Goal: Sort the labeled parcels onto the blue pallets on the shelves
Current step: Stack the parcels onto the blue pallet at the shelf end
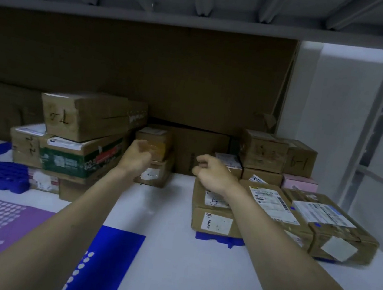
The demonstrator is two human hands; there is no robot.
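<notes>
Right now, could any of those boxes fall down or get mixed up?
Maybe. The top box marked 2-1 sits tilted on the left stack, so a bump from the left hand close by could tip it. The small box by that hand is perched on another box and might slide off. The right hand hovers over the low boxes on the blue pallet; some labels there are blurry, so a parcel could land in the wrong pile.

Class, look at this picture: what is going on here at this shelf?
A person reaches both bare arms into a shelf stacked with labeled cardboard parcels. The left hand is at a small parcel in the middle stack; the right hand hovers, loosely curled and empty, over parcels on a blue pallet.
</notes>
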